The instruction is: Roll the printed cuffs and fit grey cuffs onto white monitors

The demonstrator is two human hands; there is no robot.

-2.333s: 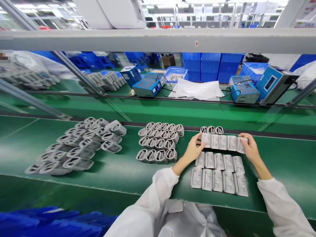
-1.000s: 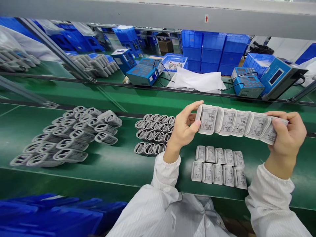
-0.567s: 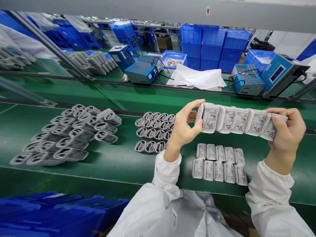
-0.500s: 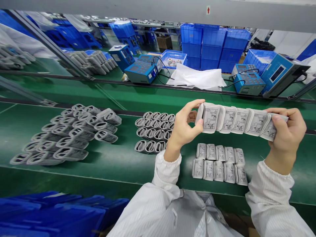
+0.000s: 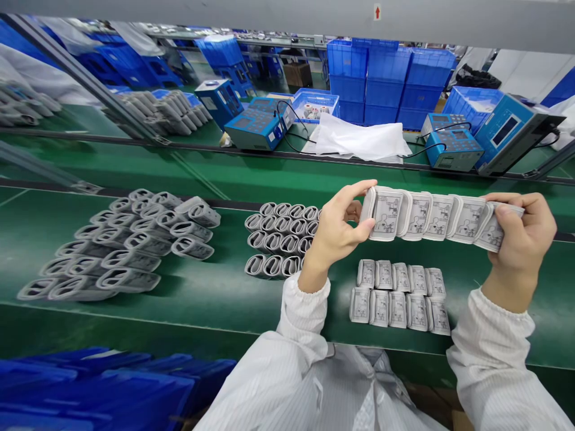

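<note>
A row of several folded grey cuffs [image 5: 438,216], printed with drawings, is held in the air between my two hands. My left hand [image 5: 344,224] pinches the left end, thumb below and fingers above. My right hand [image 5: 523,233] grips the right end with its thumb on the front. Beneath them, two rows of similar folded cuffs [image 5: 398,309] lie on the green surface [image 5: 224,305]. Rolled cuffs [image 5: 274,241] stand in neat rows left of my left hand, which partly hides them.
A looser pile of rolled cuffs [image 5: 130,242] lies far left. Beyond a rail are blue devices [image 5: 258,126], a white cloth [image 5: 363,139] and a blue basket [image 5: 335,105]. Stacked blue crates [image 5: 389,78] stand behind. Blue bins [image 5: 99,395] are at the lower left.
My left hand has shifted slightly to the right, toward my right hand, along with the left end of the row. Both hands still hold the cuffs.
</note>
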